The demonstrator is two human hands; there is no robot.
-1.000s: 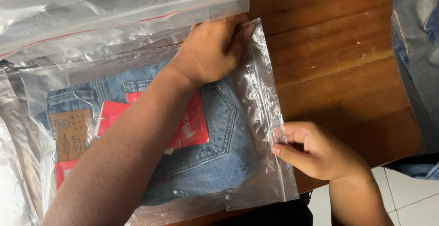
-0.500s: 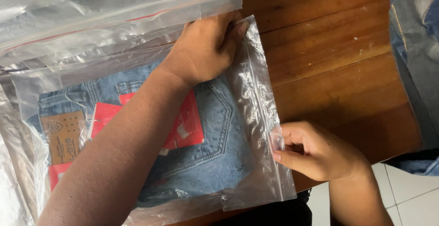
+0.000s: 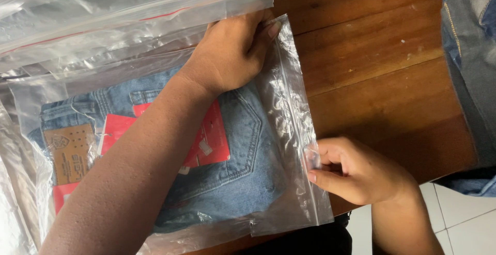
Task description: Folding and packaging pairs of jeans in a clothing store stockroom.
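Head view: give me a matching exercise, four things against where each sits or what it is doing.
1. left hand
2. right hand
3. folded jeans
4. red tag

a. lies on the denim
b. pinches the bag's open edge, low on it
c. sealed inside the clear zip bag
d. holds the bag's top corner

Pairs: 1-d, 2-b, 3-c, 4-a

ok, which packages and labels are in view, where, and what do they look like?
Clear zip bag: on the wooden table, rectangular, holding folded blue jeans.
Red hang tag: inside the bag on the jeans, rectangular.
Brown patch label: left, at the waistband, tan rectangle.
Stacked clear bags: top left, red zip lines.
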